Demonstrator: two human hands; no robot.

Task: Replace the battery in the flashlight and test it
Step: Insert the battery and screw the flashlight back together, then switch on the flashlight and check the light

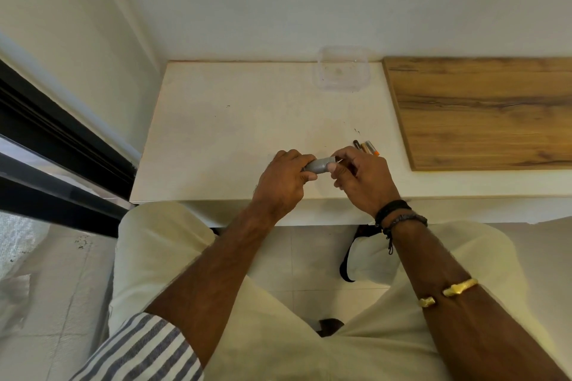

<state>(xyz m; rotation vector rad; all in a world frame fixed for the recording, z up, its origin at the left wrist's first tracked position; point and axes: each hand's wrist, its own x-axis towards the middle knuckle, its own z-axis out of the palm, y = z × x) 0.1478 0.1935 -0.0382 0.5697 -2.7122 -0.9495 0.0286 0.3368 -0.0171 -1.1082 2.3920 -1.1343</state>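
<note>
While the flashlight [318, 165] is gripped round its body by the left hand [281, 185], its end is pinched by the right hand [362, 179], just above the near tabletop [216, 136]. Loosening or tightening cannot be told apart. The body is best held still and the end turned squarely, so threads are not crossed. Batteries [366, 148] lie just beyond the right hand, a clear container [342, 71] farther back.
</note>
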